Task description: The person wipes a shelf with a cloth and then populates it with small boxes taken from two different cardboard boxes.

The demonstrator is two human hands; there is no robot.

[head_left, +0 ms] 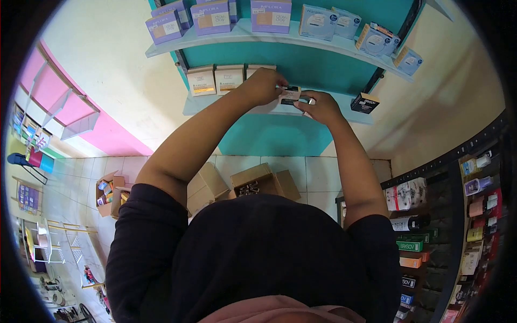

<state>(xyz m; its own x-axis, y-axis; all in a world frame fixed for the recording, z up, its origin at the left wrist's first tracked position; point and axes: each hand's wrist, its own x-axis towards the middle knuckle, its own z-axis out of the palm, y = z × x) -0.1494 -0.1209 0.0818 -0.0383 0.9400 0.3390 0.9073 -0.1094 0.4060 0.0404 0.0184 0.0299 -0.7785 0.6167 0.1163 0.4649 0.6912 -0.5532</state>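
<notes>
Between my hands, at the lower shelf (344, 107), is a small cream-and-black product box (290, 95). My left hand (263, 86) reaches from the left, its fingers closed on the box's upper left side. From the right, my right hand (321, 107) pinches the box's other side, with a small white item or flap showing by its fingers. Just left of my left hand stand cream cartons (229, 81) in a row, one partly hidden behind the hand. At the shelf's right end sits a black BRASOV box (365, 103).
Purple IMPLORA boxes (271, 16) and blue Wardah boxes (318, 22) stand on the upper shelf. On the floor are an open cardboard box (264, 180) and a carton of packets (110, 191). A black rack (444, 237) of cosmetics is at my right.
</notes>
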